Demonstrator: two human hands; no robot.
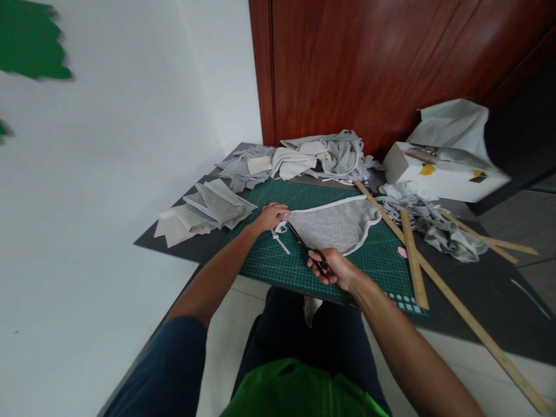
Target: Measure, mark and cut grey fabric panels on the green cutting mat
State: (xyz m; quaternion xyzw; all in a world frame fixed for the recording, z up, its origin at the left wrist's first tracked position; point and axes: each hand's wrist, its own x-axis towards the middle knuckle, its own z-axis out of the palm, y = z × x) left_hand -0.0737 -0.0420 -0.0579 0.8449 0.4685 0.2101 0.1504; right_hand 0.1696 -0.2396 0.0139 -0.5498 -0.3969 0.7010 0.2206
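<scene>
A grey fabric piece with a white bound edge (pixel 332 223) lies spread on the green cutting mat (pixel 269 258). My right hand (pixel 330 266) grips black scissors (pixel 320 260) by the handles, their blades pointing up and left across the fabric's left end. At that left corner, my left hand (pixel 273 217) is closed on the cloth, with its fingers close together. Thin white ties (pixel 281 237) hang from the corner next to the scissor tips, on the mat. Whether the blades are touching the cloth is too small to make out.
Folded grey fabric pieces (pixel 217 205) lie at the left, and a fabric heap (pixel 321 153) runs along the back. Wooden rulers (pixel 414 260) cross the mat's right side. Beyond them are fabric scraps (pixel 452 234) and a white box (pixel 443 168). A white wall borders the left.
</scene>
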